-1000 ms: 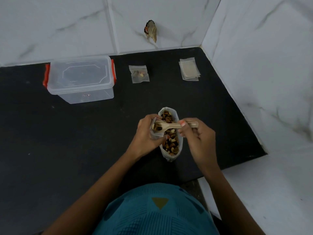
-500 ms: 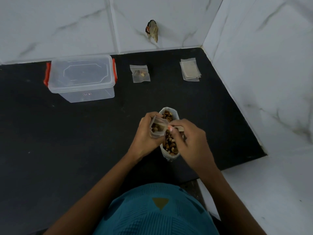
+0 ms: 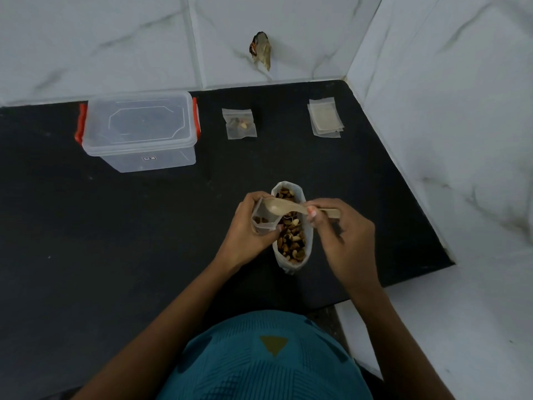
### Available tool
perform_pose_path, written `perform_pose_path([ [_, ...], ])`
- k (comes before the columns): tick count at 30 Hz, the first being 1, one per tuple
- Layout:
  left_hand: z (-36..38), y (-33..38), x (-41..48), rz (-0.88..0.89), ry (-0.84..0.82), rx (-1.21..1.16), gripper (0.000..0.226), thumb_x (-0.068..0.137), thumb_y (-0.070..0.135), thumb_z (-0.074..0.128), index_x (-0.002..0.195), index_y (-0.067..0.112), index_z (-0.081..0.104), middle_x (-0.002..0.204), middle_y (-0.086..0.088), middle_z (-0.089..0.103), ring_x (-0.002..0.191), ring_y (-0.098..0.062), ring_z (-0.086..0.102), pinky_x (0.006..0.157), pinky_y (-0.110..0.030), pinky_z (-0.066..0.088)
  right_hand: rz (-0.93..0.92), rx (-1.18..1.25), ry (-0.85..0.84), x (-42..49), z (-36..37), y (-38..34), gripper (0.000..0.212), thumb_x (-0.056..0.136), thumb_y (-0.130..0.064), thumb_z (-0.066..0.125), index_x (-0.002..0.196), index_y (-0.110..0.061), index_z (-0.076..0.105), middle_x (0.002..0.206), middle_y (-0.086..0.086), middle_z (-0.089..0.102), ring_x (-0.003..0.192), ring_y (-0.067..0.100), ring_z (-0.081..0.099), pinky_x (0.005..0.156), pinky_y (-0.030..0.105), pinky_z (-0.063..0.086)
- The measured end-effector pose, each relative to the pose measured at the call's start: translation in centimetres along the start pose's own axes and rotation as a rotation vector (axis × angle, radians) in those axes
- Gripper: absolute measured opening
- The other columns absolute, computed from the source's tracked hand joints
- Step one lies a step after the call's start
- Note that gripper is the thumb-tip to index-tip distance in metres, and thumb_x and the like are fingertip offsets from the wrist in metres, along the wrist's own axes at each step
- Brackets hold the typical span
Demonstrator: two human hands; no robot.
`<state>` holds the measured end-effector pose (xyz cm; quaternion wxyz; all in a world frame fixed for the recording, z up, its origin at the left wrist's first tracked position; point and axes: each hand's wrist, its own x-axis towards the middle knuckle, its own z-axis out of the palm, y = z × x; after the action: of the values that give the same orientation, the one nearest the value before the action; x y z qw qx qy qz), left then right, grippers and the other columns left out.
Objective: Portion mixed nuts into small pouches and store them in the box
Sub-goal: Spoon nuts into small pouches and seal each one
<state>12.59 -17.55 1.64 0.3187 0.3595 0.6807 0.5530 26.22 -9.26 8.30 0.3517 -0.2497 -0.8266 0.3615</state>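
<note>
Landmark: open bag of mixed nuts [image 3: 291, 243], upright on the black countertop [image 3: 115, 241], mouth wide, nuts visible to the rim.
Left hand [image 3: 248, 232]: just left of the bag, knuckles against its left wall; fingers and thumb curled round a small pouch [image 3: 263, 220], holding its mouth open.
Small pouch: clear, at the bag's upper-left rim, tilted toward the bag; a few nuts at its bottom.
Right hand [image 3: 344, 238]: just right of the bag; thumb and forefinger pinching the handle of a wooden spoon [image 3: 288, 208], remaining fingers curled under.
Wooden spoon: level across the bag's mouth, handle to the right, bowl at the pouch opening on the left; bowl looks empty.
Storage box [image 3: 138, 131]: clear plastic, lid on, red clips at both ends; well apart from the bag, behind it and to the left.
Filled pouch [image 3: 238, 123]: flat on the countertop, behind the bag and slightly left; holds a few nuts.
Empty pouches [image 3: 325, 116]: flat stack, behind the bag and slightly right, near the wall corner.
Wall object [image 3: 261, 50]: small, brownish, on the marble tile far behind the bag; kind not discernible.
Teal shirt [image 3: 259, 362]: on the near side of the bag, at the lower edge of view.
</note>
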Motion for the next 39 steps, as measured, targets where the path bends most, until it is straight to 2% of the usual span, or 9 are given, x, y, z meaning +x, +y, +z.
perform_pose_path([
  [2, -0.2, -0.4, 0.0, -0.009, -0.001, -0.006, 0.049, 0.074, 0.013, 0.07, 0.105, 0.04, 0.043, 0.115, 0.007, 0.052, 0.114, -0.016, 0.05, 0.094, -0.036, 0.047, 0.092, 0.064, 0.062, 0.1, -0.6, 0.2, 0.016, 0.088, -0.02, 0.048, 0.096, -0.013, 0.059, 0.082, -0.012, 0.06, 0.076, -0.004, 0.06, 0.068, 0.009, 0.047],
  [5, -0.3, -0.9, -0.2, -0.021, -0.002, -0.02, 0.051, 0.075, 0.002, 0.069, 0.102, 0.038, 0.044, 0.108, 0.013, 0.051, 0.108, -0.008, 0.052, 0.089, -0.021, 0.045, 0.239, 0.076, 0.122, 0.0, -1.4, 1.3, 0.009, 0.09, -0.01, 0.052, 0.093, -0.014, 0.059, 0.077, -0.011, 0.06, 0.073, -0.003, 0.06, 0.067, 0.011, 0.047],
  [11, -0.2, -2.1, -0.9, -0.1, -0.08, -0.019, 0.044, 0.077, 0.002, 0.068, 0.104, 0.028, 0.046, 0.104, 0.013, 0.053, 0.096, 0.006, 0.053, 0.08, -0.007, 0.043, 0.351, -0.106, -0.005, -2.2, -0.4, 4.0, 0.011, 0.089, -0.002, 0.053, 0.09, -0.008, 0.062, 0.073, -0.013, 0.055, 0.072, -0.006, 0.056, 0.066, 0.006, 0.043],
  [15, -0.1, -2.5, -1.0, -0.151, -0.127, -0.027, 0.041, 0.078, 0.003, 0.068, 0.107, 0.023, 0.047, 0.104, 0.01, 0.055, 0.098, 0.001, 0.055, 0.08, -0.01, 0.046, 0.363, -0.149, -0.062, -3.5, 0.7, 4.1, 0.012, 0.089, -0.003, 0.053, 0.095, -0.004, 0.063, 0.081, -0.009, 0.055, 0.071, -0.009, 0.054, 0.069, 0.0, 0.039],
  [19, 0.2, -2.6, -1.2, -0.232, -0.176, -0.06, 0.037, 0.08, 0.005, 0.066, 0.107, 0.024, 0.049, 0.108, 0.006, 0.056, 0.103, -0.004, 0.055, 0.079, -0.016, 0.047, 0.363, -0.136, -0.032, -4.2, 1.8, 4.3, 0.014, 0.09, -0.002, 0.053, 0.099, 0.0, 0.063, 0.088, -0.001, 0.057, 0.078, -0.005, 0.052, 0.072, 0.0, 0.041],
  [24, 0.5, -2.5, -1.2, -0.284, -0.19, -0.126, 0.033, 0.082, 0.003, 0.063, 0.102, 0.027, 0.051, 0.113, 0.0, 0.055, 0.106, -0.008, 0.055, 0.078, -0.018, 0.047, 0.485, -0.017, 0.062, -4.2, 1.6, 4.7, 0.013, 0.091, -0.003, 0.05, 0.091, -0.006, 0.063, 0.076, -0.004, 0.059, 0.068, -0.003, 0.058, 0.064, 0.005, 0.043],
  [31, 0.3, -2.1, -1.3, -0.339, -0.211, -0.208, 0.034, 0.082, 0.004, 0.062, 0.11, 0.02, 0.05, 0.106, 0.011, 0.056, 0.09, 0.011, 0.058, 0.069, -0.008, 0.048, 0.652, 0.075, 0.114, -4.7, 2.8, 5.0, 0.012, 0.092, -0.009, 0.05, 0.098, -0.01, 0.061, 0.075, -0.009, 0.06, 0.069, -0.006, 0.059, 0.067, 0.008, 0.047],
  [36, 0.3, -2.1, -1.4, -0.33, -0.199, -0.195, 0.035, 0.082, 0.002, 0.062, 0.111, 0.018, 0.05, 0.11, 0.01, 0.055, 0.1, -0.001, 0.056, 0.071, -0.01, 0.048, 0.808, 0.194, 0.201, -4.2, 1.5, 5.7, 0.014, 0.092, -0.011, 0.05, 0.089, -0.008, 0.063, 0.072, -0.001, 0.061, 0.059, -0.003, 0.057, 0.058, 0.008, 0.046],
  [39, 0.3, -2.1, -1.4, -0.325, -0.191, -0.197, 0.035, 0.082, 0.002, 0.062, 0.11, 0.019, 0.051, 0.112, 0.008, 0.056, 0.103, -0.003, 0.056, 0.073, -0.012, 0.049, 0.78, 0.179, 0.176, -4.4, 1.2, 5.7, 0.013, 0.092, -0.009, 0.05, 0.087, -0.009, 0.062, 0.071, -0.001, 0.06, 0.057, -0.006, 0.056, 0.058, 0.007, 0.046],
])
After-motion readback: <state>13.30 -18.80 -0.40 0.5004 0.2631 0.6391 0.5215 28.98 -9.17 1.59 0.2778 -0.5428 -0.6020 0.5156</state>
